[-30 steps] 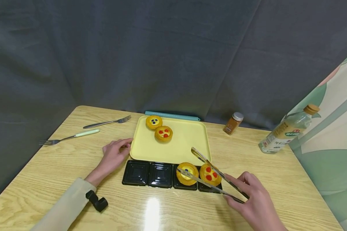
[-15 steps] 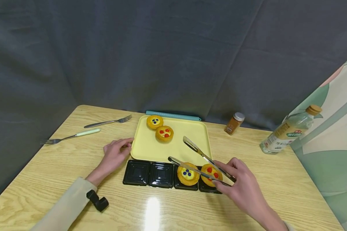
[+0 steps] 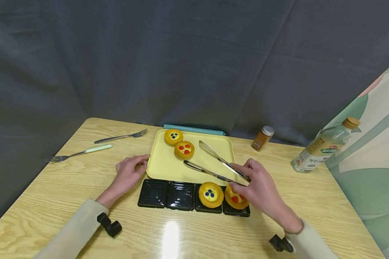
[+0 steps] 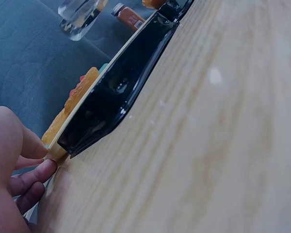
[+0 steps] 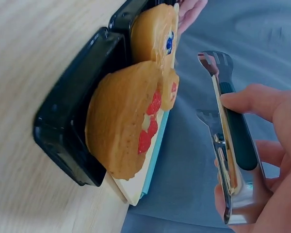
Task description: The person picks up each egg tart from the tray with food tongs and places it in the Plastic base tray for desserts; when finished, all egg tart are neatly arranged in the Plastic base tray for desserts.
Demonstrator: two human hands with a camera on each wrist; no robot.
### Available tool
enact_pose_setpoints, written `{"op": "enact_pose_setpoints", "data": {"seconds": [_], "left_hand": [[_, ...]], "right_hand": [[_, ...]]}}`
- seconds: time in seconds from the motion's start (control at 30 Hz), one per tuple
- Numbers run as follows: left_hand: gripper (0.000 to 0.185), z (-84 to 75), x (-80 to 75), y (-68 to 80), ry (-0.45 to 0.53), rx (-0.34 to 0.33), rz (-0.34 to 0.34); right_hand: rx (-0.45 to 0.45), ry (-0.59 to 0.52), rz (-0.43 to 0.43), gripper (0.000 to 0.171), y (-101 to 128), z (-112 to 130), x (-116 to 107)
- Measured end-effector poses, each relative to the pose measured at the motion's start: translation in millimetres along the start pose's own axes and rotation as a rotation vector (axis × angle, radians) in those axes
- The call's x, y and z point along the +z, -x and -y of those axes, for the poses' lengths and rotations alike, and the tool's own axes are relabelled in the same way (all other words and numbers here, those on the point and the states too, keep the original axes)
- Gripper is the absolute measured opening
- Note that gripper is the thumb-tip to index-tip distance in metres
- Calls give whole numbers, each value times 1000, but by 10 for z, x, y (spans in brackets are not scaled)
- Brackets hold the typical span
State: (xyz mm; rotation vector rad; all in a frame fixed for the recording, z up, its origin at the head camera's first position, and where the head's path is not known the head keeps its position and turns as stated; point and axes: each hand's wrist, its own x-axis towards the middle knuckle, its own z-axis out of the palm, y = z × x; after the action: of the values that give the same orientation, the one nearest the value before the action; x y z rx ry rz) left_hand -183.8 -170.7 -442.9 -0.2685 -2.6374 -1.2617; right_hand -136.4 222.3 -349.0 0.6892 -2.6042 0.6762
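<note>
Right hand [image 3: 257, 187] grips my steel tongs [image 3: 214, 162], their tips spread above the yellow tray [image 3: 214, 147] beside the red-topped tart [image 3: 184, 149]; left hand [image 3: 128, 172] rests relaxed at the tray's edge.

Head high; wrists table-level, close.

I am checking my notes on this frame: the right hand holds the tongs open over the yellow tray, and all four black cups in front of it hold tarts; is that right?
Not quite. The head view shows only the two right-hand black cups filled; the two left ones are empty. The other two tarts sit on the yellow tray. The right hand does hold the tongs open over it.
</note>
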Motion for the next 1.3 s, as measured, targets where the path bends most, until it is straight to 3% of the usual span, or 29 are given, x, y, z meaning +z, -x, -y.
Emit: {"op": "enact_pose_setpoints", "data": {"seconds": [0.73,1.3], "left_hand": [[35,-9,1,0,5,-5,-1],[35,4,14,-5,-1,-2,-3]], "right_hand": [[33,-12,95,47,-468,-132,271],[61,-10,155,47,-579,-129,348]]}}
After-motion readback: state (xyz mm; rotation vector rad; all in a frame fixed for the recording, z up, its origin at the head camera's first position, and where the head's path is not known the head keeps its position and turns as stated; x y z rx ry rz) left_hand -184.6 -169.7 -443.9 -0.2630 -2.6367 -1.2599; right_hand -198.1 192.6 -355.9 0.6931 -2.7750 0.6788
